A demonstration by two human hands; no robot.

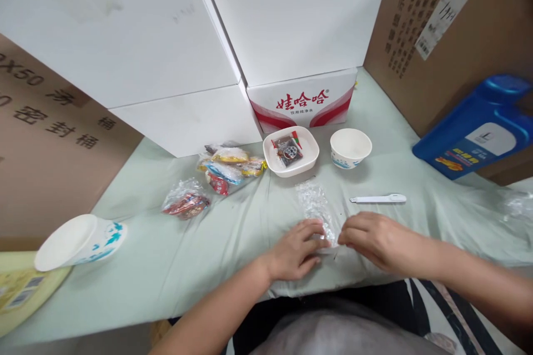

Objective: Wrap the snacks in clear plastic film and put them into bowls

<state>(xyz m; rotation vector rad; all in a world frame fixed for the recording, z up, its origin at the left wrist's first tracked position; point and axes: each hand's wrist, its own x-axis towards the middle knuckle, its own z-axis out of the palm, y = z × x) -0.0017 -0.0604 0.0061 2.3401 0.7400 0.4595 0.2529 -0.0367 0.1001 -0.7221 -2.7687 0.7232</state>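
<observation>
A clear, crinkled plastic bag (317, 202) lies on the cloth in front of me. My left hand (295, 250) holds its left side near the lower end, fingers bent over the plastic and thumb apart below. From the right, my right hand (375, 238) pinches the lower right edge, fingertips close together. Just beyond the bag, a white square tray (310, 160) holds small sealed packets (288, 151). A white utility knife (378, 199) lies right of the bag, above my right hand. Behind it stands a white paper bowl (351, 147).
Left of the tray are bagged, colourful packets (227, 166) and a bag of red packets (188, 201). A paper bowl (83, 241) lies tilted at far left by a yellow package (29, 283). White boxes (300, 102), a large carton (416, 33) and a blue bottle (474, 127) border the surface.
</observation>
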